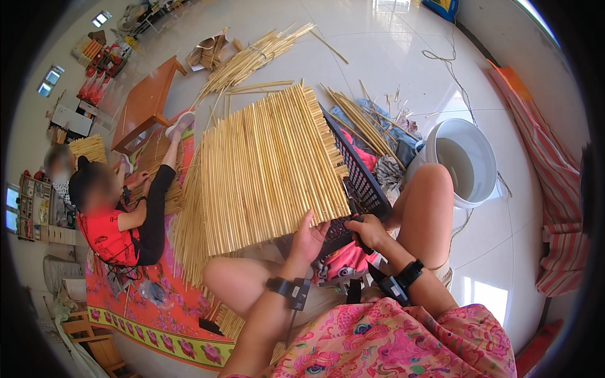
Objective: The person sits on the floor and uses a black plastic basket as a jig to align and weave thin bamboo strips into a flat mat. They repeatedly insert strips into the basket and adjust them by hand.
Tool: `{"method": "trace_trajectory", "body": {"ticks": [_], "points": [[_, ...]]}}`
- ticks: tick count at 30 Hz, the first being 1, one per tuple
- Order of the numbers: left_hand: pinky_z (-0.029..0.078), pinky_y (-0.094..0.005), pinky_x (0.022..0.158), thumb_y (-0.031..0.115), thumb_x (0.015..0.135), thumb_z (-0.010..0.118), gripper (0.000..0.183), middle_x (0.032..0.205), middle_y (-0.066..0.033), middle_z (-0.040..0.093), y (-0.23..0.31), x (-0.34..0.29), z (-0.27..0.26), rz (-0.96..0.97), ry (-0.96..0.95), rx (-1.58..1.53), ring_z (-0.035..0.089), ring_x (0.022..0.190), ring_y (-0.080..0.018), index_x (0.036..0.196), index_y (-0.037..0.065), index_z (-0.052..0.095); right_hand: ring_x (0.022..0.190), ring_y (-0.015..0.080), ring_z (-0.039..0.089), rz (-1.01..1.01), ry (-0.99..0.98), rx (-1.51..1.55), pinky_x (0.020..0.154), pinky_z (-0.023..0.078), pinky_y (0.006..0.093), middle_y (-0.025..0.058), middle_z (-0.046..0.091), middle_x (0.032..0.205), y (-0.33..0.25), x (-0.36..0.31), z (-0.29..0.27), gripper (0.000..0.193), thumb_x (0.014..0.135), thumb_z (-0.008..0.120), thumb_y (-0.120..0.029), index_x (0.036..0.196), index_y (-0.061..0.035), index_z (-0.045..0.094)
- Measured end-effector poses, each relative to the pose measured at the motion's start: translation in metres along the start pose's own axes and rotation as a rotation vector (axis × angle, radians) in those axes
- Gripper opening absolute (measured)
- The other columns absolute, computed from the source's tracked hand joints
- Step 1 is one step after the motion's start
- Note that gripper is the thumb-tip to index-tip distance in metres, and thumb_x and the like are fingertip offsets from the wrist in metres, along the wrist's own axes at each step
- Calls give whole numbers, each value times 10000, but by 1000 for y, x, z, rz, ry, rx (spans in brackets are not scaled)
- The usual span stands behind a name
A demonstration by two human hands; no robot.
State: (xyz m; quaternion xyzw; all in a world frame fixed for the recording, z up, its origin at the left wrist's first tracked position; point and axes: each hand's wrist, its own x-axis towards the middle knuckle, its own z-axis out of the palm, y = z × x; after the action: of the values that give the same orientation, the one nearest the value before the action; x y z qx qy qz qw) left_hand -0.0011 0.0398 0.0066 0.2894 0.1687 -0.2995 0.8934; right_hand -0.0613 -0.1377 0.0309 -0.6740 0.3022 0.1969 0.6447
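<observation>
A mat of yellow reed stalks [271, 170], laid side by side, rests in front of me on a black plastic basket [368, 183]. At its near edge, my left hand [307, 240] has the thumb over the stalks, with the other fingers curled at the rim. To the right of it, my right hand [372, 232] is closed around a black handle [360, 240]. The working end of that tool cannot be made out against the dark basket. Both hands are close together, just beyond my knees.
A white bucket [465, 164] stands at my right knee. Loose stalks [372, 123] and cloths lie beyond the basket, with a larger bundle [258, 60] farther off. At left, a person in red [110, 217] sits on a red floral floor mat [151, 296] near a wooden stool [148, 101].
</observation>
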Motion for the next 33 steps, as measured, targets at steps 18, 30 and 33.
{"method": "trace_trajectory", "body": {"ticks": [18,30,33], "points": [[515,-308,856,189,903,555,257,1087,-57,595,1,2,-6,3,-3,-24,595,979,-175,1124,70,501,462,172,557,-124,121,-208,456,444,309,90,570,552,13,-4,0,334,793,628,-290,694,24,574],[519,-313,857,178,899,558,277,1112,-62,587,3,-2,-3,27,1,-30,594,990,-177,1142,62,495,543,169,567,-26,-45,128,517,454,294,84,576,647,12,0,-7,336,807,615,-314,772,18,579],[520,-312,856,176,898,558,280,1119,-62,585,4,-3,-1,20,2,-25,593,994,-176,1145,60,494,536,173,565,-24,-53,104,513,458,292,86,574,656,9,2,-5,325,817,608,-299,783,22,570]]}}
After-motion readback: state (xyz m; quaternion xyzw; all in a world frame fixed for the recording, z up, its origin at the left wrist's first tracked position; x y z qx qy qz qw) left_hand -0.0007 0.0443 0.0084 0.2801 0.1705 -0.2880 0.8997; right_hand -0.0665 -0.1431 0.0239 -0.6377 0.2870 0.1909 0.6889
